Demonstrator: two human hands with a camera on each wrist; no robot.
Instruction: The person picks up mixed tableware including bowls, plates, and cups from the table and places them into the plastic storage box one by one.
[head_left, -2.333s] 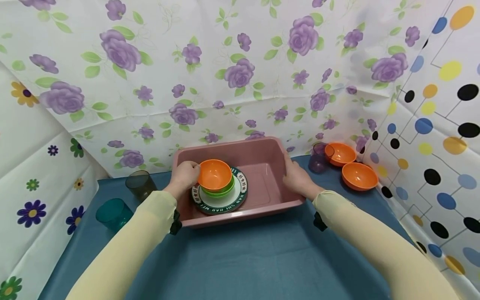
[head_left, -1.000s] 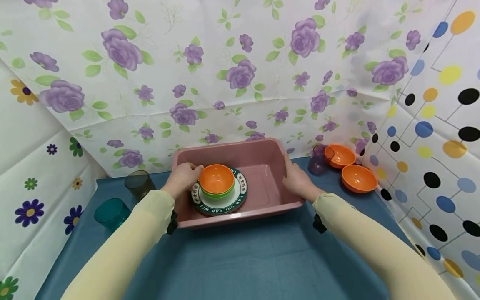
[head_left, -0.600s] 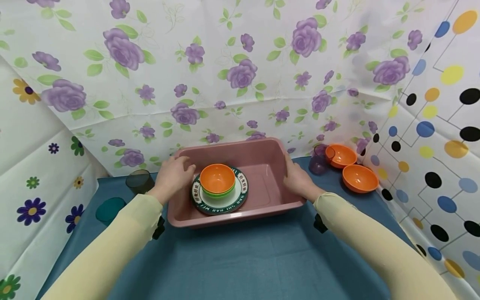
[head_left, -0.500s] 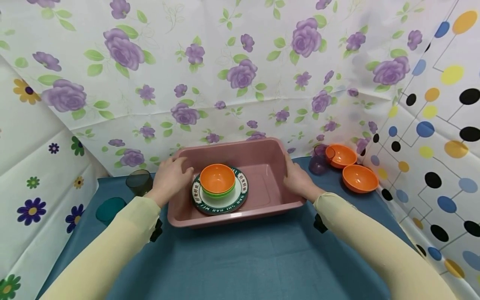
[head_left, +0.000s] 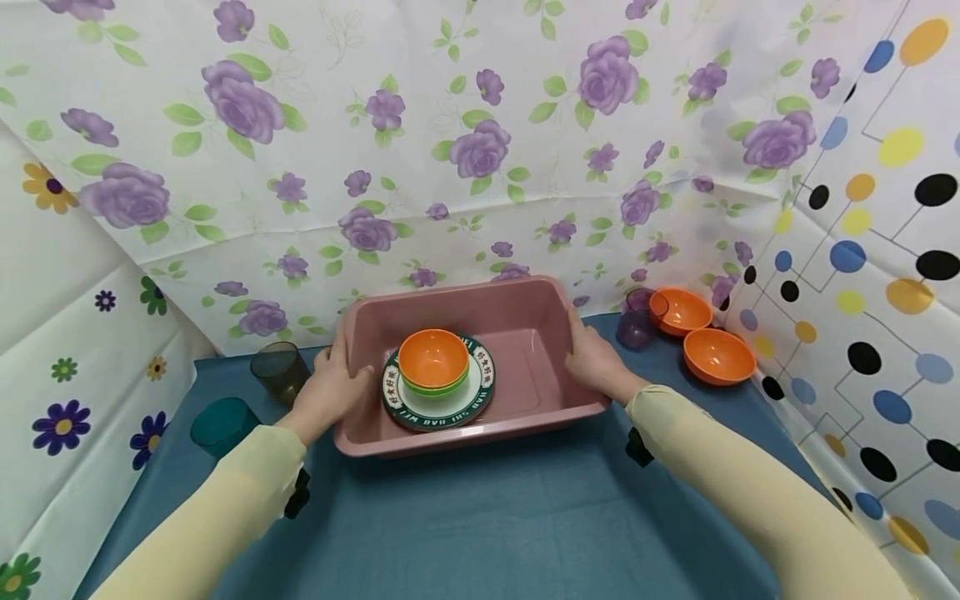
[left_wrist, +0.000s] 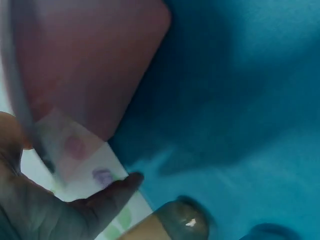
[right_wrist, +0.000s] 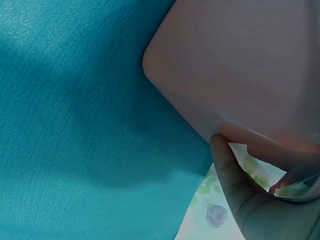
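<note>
Pink tub (head_left: 521,371) sits on blue cloth (head_left: 487,517), its left half holding an orange bowl (head_left: 432,357) stacked in a green bowl (head_left: 441,389) on a green-rimmed plate (head_left: 483,367); right hand (head_left: 597,362) grips tub's right rim, left hand (head_left: 330,393) straddles its left rim, thumb and fingers spread.

one of the hands (left_wrist: 47,210) at a pink tub (left_wrist: 85,65), a brownish cup (left_wrist: 185,220) nearby on blue cloth (left_wrist: 260,115)
</note>
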